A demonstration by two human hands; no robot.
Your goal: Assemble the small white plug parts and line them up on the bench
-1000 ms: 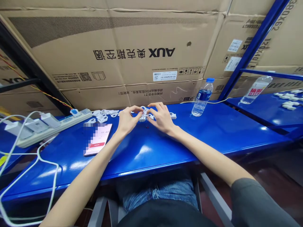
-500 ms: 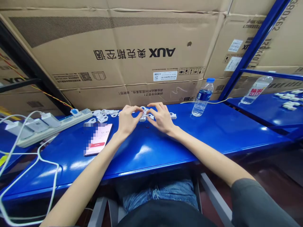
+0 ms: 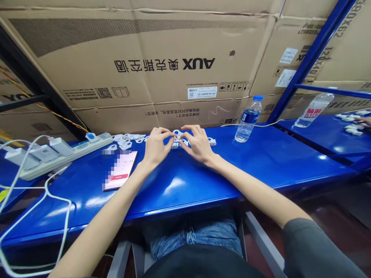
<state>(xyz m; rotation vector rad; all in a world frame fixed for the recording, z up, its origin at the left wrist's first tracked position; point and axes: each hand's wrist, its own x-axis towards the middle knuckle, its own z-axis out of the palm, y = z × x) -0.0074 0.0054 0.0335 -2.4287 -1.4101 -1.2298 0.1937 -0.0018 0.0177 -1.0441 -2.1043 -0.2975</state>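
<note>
Over the back middle of the blue table, my left hand (image 3: 156, 144) and my right hand (image 3: 199, 146) face each other. Between their fingertips is a small white plastic part (image 3: 177, 137) with a rounded, loop-like top. Both hands are closed in a pinch on it, thumbs and forefingers meeting its sides. Similar white pieces lie behind and under the fingers, partly hidden. One white piece (image 3: 213, 141) shows just right of my right hand. A loose group of white plastic parts (image 3: 129, 139) lies left of my left hand. A tiny dark red bit (image 3: 180, 155) rests below the fingers.
A phone (image 3: 121, 170) lies left of my left forearm. At the far left are a power strip (image 3: 95, 143) with chargers and looping white cables (image 3: 71, 208). A water bottle (image 3: 248, 119) stands right. Another person's hand (image 3: 365, 121) reaches white parts at the right edge. Cardboard boxes (image 3: 162, 42) stand behind.
Another person's hand has come into view at the far right edge, by the white parts there. My own hands hold nearly the same place, with only slight finger movement at the white part.
</note>
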